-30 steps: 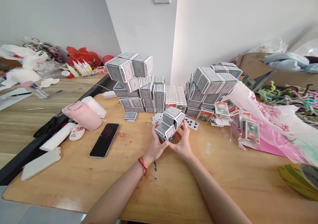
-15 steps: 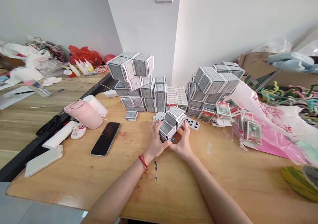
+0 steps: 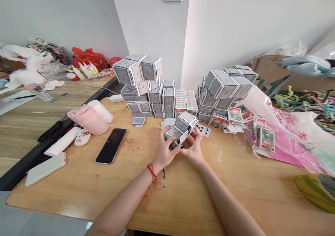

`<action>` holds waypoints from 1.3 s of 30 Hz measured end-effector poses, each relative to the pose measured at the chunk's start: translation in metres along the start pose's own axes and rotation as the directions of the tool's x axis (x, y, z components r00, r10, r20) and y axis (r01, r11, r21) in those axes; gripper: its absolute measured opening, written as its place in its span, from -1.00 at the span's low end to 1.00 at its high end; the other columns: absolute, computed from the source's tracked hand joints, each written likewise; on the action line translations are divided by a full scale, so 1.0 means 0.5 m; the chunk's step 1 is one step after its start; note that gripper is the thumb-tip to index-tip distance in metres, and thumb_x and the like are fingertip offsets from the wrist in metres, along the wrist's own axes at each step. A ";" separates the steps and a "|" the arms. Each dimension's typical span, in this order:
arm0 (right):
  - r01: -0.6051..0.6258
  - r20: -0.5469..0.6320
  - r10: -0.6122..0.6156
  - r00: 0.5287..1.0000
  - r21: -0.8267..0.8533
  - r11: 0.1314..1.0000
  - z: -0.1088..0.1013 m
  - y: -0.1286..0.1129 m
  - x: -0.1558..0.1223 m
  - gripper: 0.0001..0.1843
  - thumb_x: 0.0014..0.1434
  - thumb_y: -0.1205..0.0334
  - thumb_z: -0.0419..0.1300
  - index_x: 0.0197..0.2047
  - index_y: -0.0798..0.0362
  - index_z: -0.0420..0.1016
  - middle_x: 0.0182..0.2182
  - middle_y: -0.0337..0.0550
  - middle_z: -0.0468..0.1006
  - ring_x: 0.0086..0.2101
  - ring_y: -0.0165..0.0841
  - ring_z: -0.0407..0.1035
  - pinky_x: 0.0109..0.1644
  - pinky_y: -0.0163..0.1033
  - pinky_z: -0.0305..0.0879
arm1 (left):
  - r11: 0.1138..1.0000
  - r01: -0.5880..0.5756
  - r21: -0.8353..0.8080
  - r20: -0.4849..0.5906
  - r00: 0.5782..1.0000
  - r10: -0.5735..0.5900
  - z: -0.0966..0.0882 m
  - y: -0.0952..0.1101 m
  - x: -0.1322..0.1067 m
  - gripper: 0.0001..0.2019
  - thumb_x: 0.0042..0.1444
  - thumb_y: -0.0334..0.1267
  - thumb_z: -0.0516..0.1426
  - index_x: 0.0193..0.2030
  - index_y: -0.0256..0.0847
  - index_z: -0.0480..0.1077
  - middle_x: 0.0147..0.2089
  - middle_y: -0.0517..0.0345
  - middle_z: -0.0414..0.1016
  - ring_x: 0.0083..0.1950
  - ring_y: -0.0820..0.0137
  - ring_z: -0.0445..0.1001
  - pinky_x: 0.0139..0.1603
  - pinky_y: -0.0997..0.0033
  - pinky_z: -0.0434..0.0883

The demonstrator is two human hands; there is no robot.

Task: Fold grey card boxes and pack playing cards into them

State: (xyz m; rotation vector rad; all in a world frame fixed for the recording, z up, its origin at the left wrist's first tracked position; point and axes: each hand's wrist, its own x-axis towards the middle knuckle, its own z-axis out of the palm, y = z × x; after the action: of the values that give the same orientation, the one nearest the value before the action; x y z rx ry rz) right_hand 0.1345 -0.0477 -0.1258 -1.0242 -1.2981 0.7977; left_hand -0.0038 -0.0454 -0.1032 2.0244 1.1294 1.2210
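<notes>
Between my hands, just above the table, is a tilted block folded from grey-backed playing cards [image 3: 182, 123], made of box-like parts joined together. My left hand [image 3: 167, 148] grips its left end, with fingers over the top and the thumb at the lower front. Around the right end and underside my right hand [image 3: 194, 148] is closed, its fingertips partly hidden behind the block. Beneath and behind it lie loose playing cards [image 3: 204, 130], some face up. A small stack of cards [image 3: 138, 121] rests to the left.
Card-block stacks stand at back left [image 3: 141, 86] and back right [image 3: 222, 89], with card packs [image 3: 186, 101] between them. Leftward lie a black phone [image 3: 111, 146], a pink bottle [image 3: 88, 120] and a white power bank [image 3: 46, 169]. Yellow tape [image 3: 315, 190] sits at the right edge.
The card block has turned slightly in my hands, its right end shifting a little right. My left fingers now reach further over its front, where a white-edged face shows.
</notes>
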 end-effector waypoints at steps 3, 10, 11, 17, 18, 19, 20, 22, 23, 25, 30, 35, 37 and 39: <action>-0.024 0.004 0.024 1.000 0.017 1.000 -0.002 0.000 0.001 0.06 -0.24 0.09 0.37 0.17 -0.09 -0.25 0.12 0.10 0.01 0.16 -0.12 -0.01 0.08 0.11 0.18 | 1.000 -0.023 0.017 -0.012 1.000 0.023 -0.002 0.010 -0.003 -0.83 0.07 -0.19 0.10 -0.20 -0.16 0.35 0.18 0.01 -0.08 0.27 0.18 -0.04 0.21 0.14 0.12; -0.049 -0.025 0.049 0.998 -0.006 0.999 0.000 -0.002 0.000 0.05 -0.23 0.13 0.37 0.17 -0.08 -0.24 0.13 0.10 0.02 0.15 -0.13 0.03 0.08 0.09 0.19 | 0.996 -0.063 0.058 -0.052 0.996 0.066 0.002 0.014 -0.008 -0.91 0.12 -0.30 0.04 -0.22 -0.17 0.28 0.19 -0.01 -0.11 0.29 0.20 -0.08 0.18 0.13 0.14; -0.054 -0.030 0.054 0.998 -0.008 0.999 0.000 -0.002 0.000 0.05 -0.24 0.14 0.37 0.17 -0.07 -0.24 0.13 0.10 0.02 0.14 -0.13 0.05 0.08 0.08 0.19 | 0.996 -0.066 0.065 -0.052 0.996 0.069 0.002 0.014 -0.008 -0.92 0.12 -0.31 0.04 -0.23 -0.17 0.27 0.18 -0.01 -0.11 0.29 0.20 -0.08 0.18 0.13 0.15; -0.063 -0.061 0.062 0.996 -0.005 0.998 0.002 0.008 0.000 0.07 -0.27 0.15 0.38 0.17 -0.08 -0.24 0.12 0.08 0.04 0.11 -0.15 0.11 0.07 0.05 0.21 | 0.982 -0.123 0.144 -0.022 0.992 0.127 0.000 0.012 -0.007 -0.94 0.11 -0.36 0.03 -0.25 -0.19 0.22 0.18 -0.02 -0.11 0.28 0.21 -0.04 0.16 0.10 0.17; -0.066 -0.068 0.065 0.996 -0.007 0.998 0.002 0.009 0.001 0.07 -0.27 0.14 0.38 0.17 -0.08 -0.24 0.12 0.08 0.04 0.11 -0.15 0.11 0.06 0.05 0.21 | 0.978 -0.138 0.157 -0.009 0.990 0.141 -0.001 0.010 -0.007 -0.93 0.11 -0.37 0.03 -0.24 -0.18 0.21 0.19 -0.02 -0.13 0.28 0.21 -0.03 0.15 0.11 0.18; -0.070 -0.077 0.069 0.995 -0.011 0.997 0.003 0.010 0.001 0.07 -0.28 0.13 0.38 0.17 -0.08 -0.24 0.12 0.09 0.03 0.11 -0.15 0.11 0.06 0.05 0.21 | 0.974 -0.151 0.169 0.005 0.988 0.152 -0.002 0.009 -0.006 -0.92 0.12 -0.38 0.02 -0.23 -0.18 0.20 0.20 -0.03 -0.14 0.27 0.22 -0.02 0.14 0.11 0.20; -0.073 -0.086 0.071 0.994 -0.019 0.997 0.004 0.011 0.001 0.08 -0.28 0.12 0.38 0.17 -0.07 -0.25 0.13 0.10 0.03 0.11 -0.15 0.10 0.06 0.05 0.22 | 0.970 -0.161 0.181 0.019 0.987 0.160 -0.003 0.008 -0.006 -0.91 0.12 -0.38 0.01 -0.21 -0.18 0.20 0.20 -0.03 -0.16 0.27 0.22 -0.02 0.13 0.12 0.21; -0.074 -0.099 0.070 0.993 -0.041 0.996 0.005 0.011 0.002 0.09 -0.29 0.10 0.38 0.17 -0.06 -0.25 0.13 0.12 0.03 0.11 -0.14 0.09 0.06 0.05 0.21 | 0.963 -0.171 0.210 0.048 0.985 0.165 -0.006 0.006 -0.005 -0.89 0.13 -0.39 -0.01 -0.19 -0.18 0.19 0.22 -0.03 -0.17 0.27 0.21 -0.02 0.11 0.11 0.22; -0.073 -0.100 0.067 0.993 -0.053 0.996 0.005 0.010 0.002 0.10 -0.29 0.10 0.38 0.17 -0.05 -0.26 0.13 0.13 0.03 0.11 -0.13 0.10 0.07 0.06 0.20 | 0.959 -0.176 0.224 0.065 0.984 0.165 -0.008 0.005 -0.004 -0.89 0.14 -0.39 -0.01 -0.18 -0.17 0.19 0.22 -0.03 -0.17 0.27 0.20 -0.02 0.11 0.11 0.23; -0.066 -0.102 0.059 0.993 -0.071 0.995 0.004 0.009 0.003 0.11 -0.28 0.08 0.38 0.18 -0.03 -0.28 0.13 0.15 0.03 0.11 -0.13 0.10 0.06 0.07 0.20 | 0.952 -0.186 0.242 0.102 0.981 0.166 -0.012 0.004 -0.002 -0.87 0.14 -0.38 -0.01 -0.16 -0.16 0.20 0.22 -0.03 -0.15 0.28 0.19 -0.02 0.09 0.10 0.24; -0.072 -0.127 0.058 0.990 -0.104 0.992 -0.002 0.012 0.005 0.14 -0.32 0.04 0.38 0.18 -0.01 -0.27 0.11 0.14 0.04 0.11 -0.11 0.08 0.04 0.05 0.22 | 0.949 -0.214 0.230 0.131 0.974 0.187 -0.014 0.002 -0.001 -0.84 0.12 -0.34 0.02 -0.14 -0.16 0.20 0.23 -0.05 -0.15 0.29 0.17 -0.04 0.11 0.07 0.22; -0.073 -0.151 0.055 0.987 -0.118 0.990 -0.002 0.012 0.002 0.15 -0.34 0.04 0.39 0.18 -0.01 -0.26 0.11 0.13 0.02 0.11 -0.11 0.07 0.04 0.04 0.22 | 0.955 -0.217 0.203 0.152 0.970 0.188 -0.018 0.000 0.001 -0.88 0.12 -0.32 0.03 -0.17 -0.15 0.25 0.26 -0.01 -0.15 0.28 0.20 0.00 0.11 0.07 0.22; -0.069 -0.154 0.052 0.987 -0.108 0.992 -0.002 0.011 0.002 0.14 -0.33 0.04 0.39 0.18 -0.02 -0.26 0.11 0.13 0.03 0.11 -0.10 0.09 0.03 0.05 0.22 | 0.961 -0.213 0.179 0.165 0.969 0.184 -0.021 0.000 0.000 -0.88 0.13 -0.29 0.02 -0.17 -0.14 0.27 0.27 0.00 -0.13 0.28 0.22 0.01 0.14 0.08 0.21; -0.064 -0.140 0.052 0.989 -0.083 0.995 -0.003 0.010 0.004 0.14 -0.31 0.03 0.38 0.19 -0.02 -0.26 0.11 0.13 0.04 0.10 -0.10 0.09 0.03 0.05 0.23 | 0.972 -0.190 0.141 0.165 0.972 0.166 -0.021 -0.001 -0.003 -0.86 0.15 -0.27 0.00 -0.14 -0.14 0.26 0.27 -0.02 -0.10 0.29 0.24 0.00 0.17 0.09 0.17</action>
State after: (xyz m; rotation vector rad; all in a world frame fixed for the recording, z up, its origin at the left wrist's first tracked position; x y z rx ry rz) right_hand 0.1367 -0.0442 -0.1299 -1.1706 -1.1981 0.7066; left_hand -0.0136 -0.0460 -0.0996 2.3377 1.0140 1.0672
